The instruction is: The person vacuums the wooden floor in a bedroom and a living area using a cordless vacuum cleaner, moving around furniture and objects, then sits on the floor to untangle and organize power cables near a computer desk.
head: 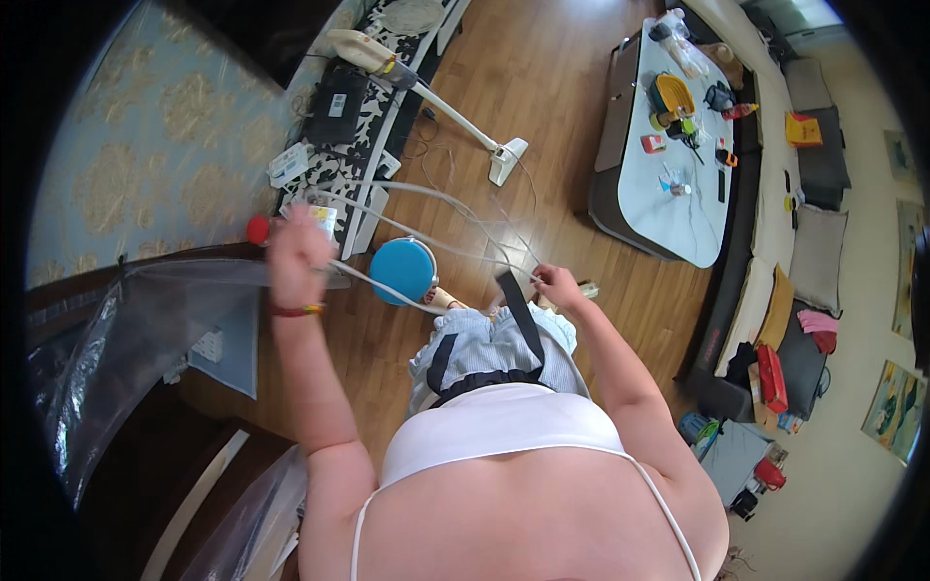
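Observation:
A long pale cable (pixel 418 242) runs in loose loops between my two hands. My left hand (pixel 299 254), raised at the left and blurred by motion, has its fingers curled at the cable. My right hand (pixel 558 287) pinches the cable between thumb and fingers, in front of my right thigh. Between the hands, below the loops, a stool or bucket with a round blue top (pixel 402 271) stands on the wooden floor. A black strap (pixel 522 316) hangs over my light striped shorts, close to my right hand.
An upright vacuum cleaner (pixel 458 112) leans at the patterned TV cabinet (pixel 378 94), with thin cables on the floor nearby. A marble-topped coffee table (pixel 639 196) bearing several items stands at the right, before a long sofa (pixel 737 319). Clear plastic sheeting (pixel 145 341) hangs at the left.

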Action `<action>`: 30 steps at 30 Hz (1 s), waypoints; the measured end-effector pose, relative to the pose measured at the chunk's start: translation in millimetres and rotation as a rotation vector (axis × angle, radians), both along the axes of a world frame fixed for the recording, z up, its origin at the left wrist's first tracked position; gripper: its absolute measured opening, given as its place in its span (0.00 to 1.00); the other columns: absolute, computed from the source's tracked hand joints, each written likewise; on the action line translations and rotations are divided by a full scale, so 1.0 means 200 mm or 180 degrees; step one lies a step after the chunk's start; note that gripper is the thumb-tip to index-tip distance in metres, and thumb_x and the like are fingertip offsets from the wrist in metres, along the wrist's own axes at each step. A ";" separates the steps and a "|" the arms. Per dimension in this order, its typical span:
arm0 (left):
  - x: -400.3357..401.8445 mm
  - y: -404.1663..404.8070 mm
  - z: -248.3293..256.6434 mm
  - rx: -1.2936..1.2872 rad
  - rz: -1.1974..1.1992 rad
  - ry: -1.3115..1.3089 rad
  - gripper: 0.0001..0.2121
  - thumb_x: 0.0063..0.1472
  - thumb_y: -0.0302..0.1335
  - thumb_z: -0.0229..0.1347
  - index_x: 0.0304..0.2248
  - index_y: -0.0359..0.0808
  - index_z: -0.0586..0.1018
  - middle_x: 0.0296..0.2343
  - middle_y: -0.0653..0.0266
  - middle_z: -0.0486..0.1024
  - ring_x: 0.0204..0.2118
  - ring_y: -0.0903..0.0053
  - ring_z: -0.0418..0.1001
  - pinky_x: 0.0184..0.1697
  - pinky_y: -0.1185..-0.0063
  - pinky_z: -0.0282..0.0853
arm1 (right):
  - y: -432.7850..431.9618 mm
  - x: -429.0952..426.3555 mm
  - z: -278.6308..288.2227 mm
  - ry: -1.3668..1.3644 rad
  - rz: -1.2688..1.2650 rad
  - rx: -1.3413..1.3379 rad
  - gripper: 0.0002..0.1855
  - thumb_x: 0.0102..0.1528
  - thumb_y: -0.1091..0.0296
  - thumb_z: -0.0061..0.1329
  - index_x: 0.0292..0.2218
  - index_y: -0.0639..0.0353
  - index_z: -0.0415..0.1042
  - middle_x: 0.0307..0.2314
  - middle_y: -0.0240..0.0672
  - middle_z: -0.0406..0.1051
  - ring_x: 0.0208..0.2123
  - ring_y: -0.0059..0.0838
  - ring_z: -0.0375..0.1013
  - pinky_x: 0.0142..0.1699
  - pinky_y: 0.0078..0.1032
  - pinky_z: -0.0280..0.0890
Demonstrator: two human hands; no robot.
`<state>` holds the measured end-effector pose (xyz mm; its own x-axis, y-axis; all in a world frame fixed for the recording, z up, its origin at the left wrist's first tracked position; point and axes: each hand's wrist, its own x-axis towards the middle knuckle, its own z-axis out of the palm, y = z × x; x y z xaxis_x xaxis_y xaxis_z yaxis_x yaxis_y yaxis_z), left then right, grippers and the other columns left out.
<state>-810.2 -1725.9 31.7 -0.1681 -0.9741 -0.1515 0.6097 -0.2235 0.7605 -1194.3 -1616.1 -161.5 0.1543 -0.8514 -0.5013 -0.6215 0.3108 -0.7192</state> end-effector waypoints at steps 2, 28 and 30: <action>0.16 -0.07 0.11 0.0352 0.0782 0.0686 0.05 0.51 0.23 0.42 0.20 0.38 0.61 0.09 0.74 0.50 0.11 0.87 0.48 0.15 0.87 0.45 | 0.04 -0.11 -0.03 0.0500 -0.0108 -0.0006 0.11 0.39 0.70 0.44 0.28 0.60 0.67 0.20 0.44 0.67 0.23 0.36 0.68 0.29 0.26 0.61; -1.37 0.15 -0.38 0.0131 -0.2226 -0.4010 0.14 0.54 0.35 0.40 0.22 0.32 0.70 0.12 0.60 0.67 0.14 0.76 0.64 0.17 0.79 0.59 | -0.62 -0.38 0.33 -0.0557 0.2161 -0.0316 0.11 0.35 0.61 0.47 0.17 0.59 0.69 0.13 0.38 0.66 0.16 0.37 0.66 0.24 0.28 0.61; -1.28 0.11 -0.19 0.1773 -0.2156 -0.2375 0.14 0.54 0.36 0.42 0.17 0.37 0.66 0.07 0.76 0.55 0.09 0.89 0.53 0.12 0.87 0.51 | -0.65 -0.48 0.20 -0.0698 0.2236 -0.0206 0.10 0.34 0.62 0.46 0.18 0.60 0.68 0.15 0.41 0.66 0.20 0.40 0.66 0.26 0.31 0.60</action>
